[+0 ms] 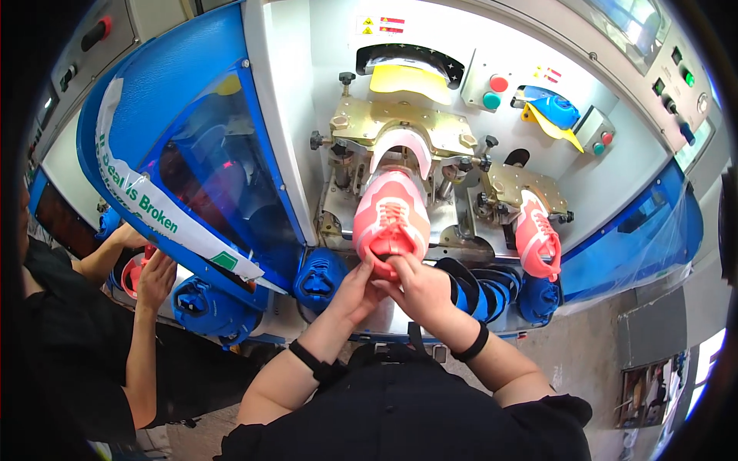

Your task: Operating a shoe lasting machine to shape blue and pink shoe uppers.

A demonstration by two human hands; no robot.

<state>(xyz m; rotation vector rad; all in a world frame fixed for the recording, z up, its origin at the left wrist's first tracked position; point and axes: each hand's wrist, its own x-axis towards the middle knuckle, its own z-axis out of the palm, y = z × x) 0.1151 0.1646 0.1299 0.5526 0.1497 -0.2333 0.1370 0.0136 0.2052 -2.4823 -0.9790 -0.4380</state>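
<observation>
A pink shoe upper (pixel 393 211) with white trim and tied laces points away from me, its toe end at the brass-coloured clamp (pixel 407 127) of a machine. A pale curved pad (pixel 403 146) arches over that end. My left hand (pixel 356 292) pinches the left side of the upper's heel collar. The fingers of my right hand (pixel 419 288) close on the right side of the collar, some at its opening. Both hands meet at the heel. A second pink upper (pixel 536 234) sits at the smaller clamp (pixel 523 184) to the right, touched by neither hand.
Blue shoes (pixel 319 278) stand left of my hands, with blue and black curved pieces (pixel 480 292) to the right. Green and red buttons (pixel 492 100) are on the machine's back wall. A blue door with a window (pixel 223 161) juts out at left. Beside it, another person's hands (pixel 156 280) work.
</observation>
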